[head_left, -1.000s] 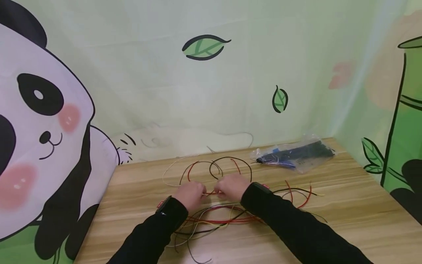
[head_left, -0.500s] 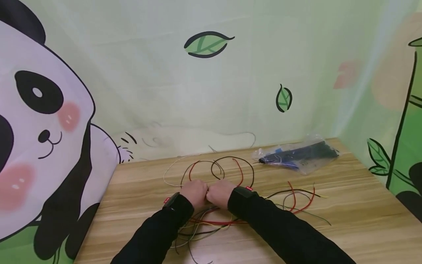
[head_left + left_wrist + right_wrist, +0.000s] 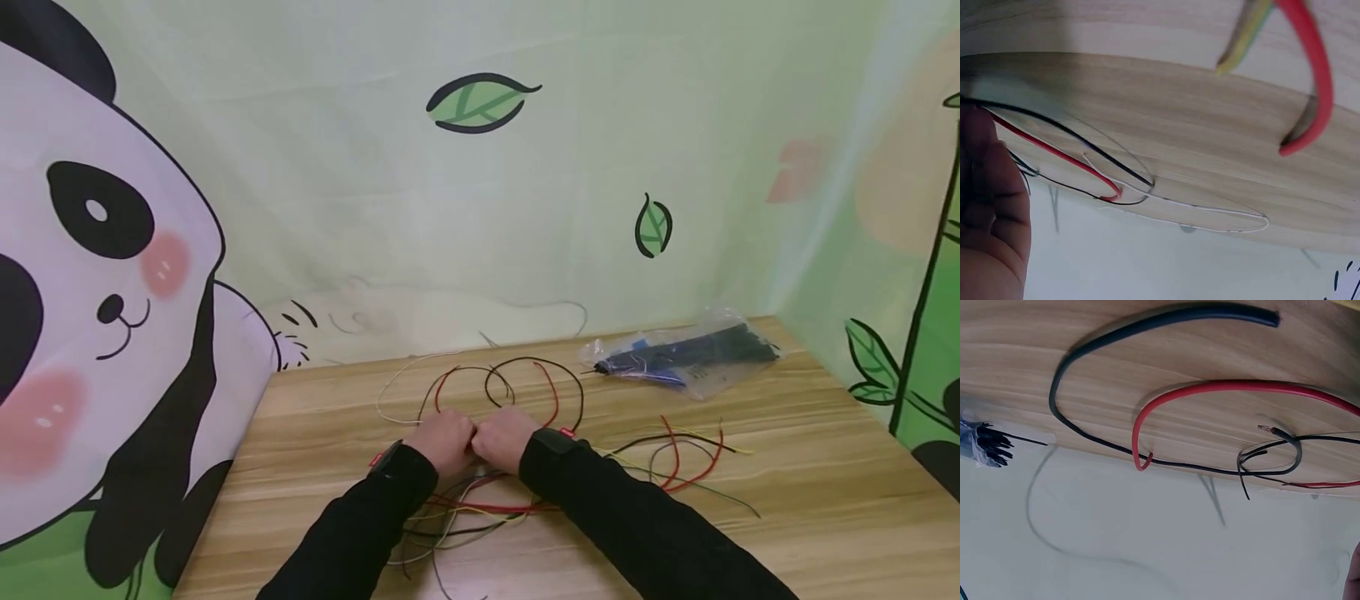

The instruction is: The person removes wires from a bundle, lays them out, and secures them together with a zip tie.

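Observation:
My left hand (image 3: 442,440) and right hand (image 3: 504,437) meet at the middle of the table, fingers curled. The spot they pinch is hidden in the head view. In the left wrist view, a red wire (image 3: 1054,150) and a black wire (image 3: 1079,136) run out from beside my left fingers. Behind the hands, a black wire (image 3: 579,387) and a red wire (image 3: 553,396) loop upward, and a thin white wire (image 3: 381,398) curves left. The right wrist view shows a black wire end with bare copper strands (image 3: 1266,429); only a sliver of right hand (image 3: 1352,575) shows there.
Loose red wires (image 3: 487,506), with yellow, black and grey ones, lie tangled nearer me on the wooden table (image 3: 300,467). More wire ends, including a red one (image 3: 708,467), spread to the right. A clear plastic bag (image 3: 705,383) of thin black strips (image 3: 697,348) lies at the back right.
A second ago my hands were slightly apart with a short piece of red wire between their fingertips. They have since come together, the right moving left, and have stayed so for half a second.

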Demonstrator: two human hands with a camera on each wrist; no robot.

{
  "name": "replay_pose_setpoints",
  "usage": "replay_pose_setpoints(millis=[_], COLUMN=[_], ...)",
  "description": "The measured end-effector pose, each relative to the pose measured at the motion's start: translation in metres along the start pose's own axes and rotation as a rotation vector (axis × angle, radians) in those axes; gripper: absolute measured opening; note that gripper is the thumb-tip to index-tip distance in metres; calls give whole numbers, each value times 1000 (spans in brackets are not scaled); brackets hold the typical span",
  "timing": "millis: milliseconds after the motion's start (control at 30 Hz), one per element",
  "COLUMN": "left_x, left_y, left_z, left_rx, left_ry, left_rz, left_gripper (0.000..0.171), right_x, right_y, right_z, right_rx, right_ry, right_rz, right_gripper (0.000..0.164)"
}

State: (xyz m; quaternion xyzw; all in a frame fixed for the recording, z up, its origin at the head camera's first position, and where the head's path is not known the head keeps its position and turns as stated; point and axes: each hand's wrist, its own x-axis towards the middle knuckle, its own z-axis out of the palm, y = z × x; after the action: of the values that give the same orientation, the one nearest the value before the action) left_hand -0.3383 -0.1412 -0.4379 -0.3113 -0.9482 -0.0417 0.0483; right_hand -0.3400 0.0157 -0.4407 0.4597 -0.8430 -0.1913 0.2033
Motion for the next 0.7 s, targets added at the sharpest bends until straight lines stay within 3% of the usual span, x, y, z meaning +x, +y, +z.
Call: replay_pose_setpoints(millis=[300,500,700], left_x=[-9,-14,-19], left_y=[-6,-11,-11], left_z=[-4,-2,-7], left_rx=[-144,-202,-259], left_ry=[81,61,63], left_rz=[9,-12,-25], left_gripper=[20,10,11], right_x=[-7,-13,-25], right_y=[12,23,33], right_z=[-10,-15,-17], right_rx=[47,117,205], right_ry=[65,75,60], right_rz=[35,48,86], right_gripper=[19,12,7])
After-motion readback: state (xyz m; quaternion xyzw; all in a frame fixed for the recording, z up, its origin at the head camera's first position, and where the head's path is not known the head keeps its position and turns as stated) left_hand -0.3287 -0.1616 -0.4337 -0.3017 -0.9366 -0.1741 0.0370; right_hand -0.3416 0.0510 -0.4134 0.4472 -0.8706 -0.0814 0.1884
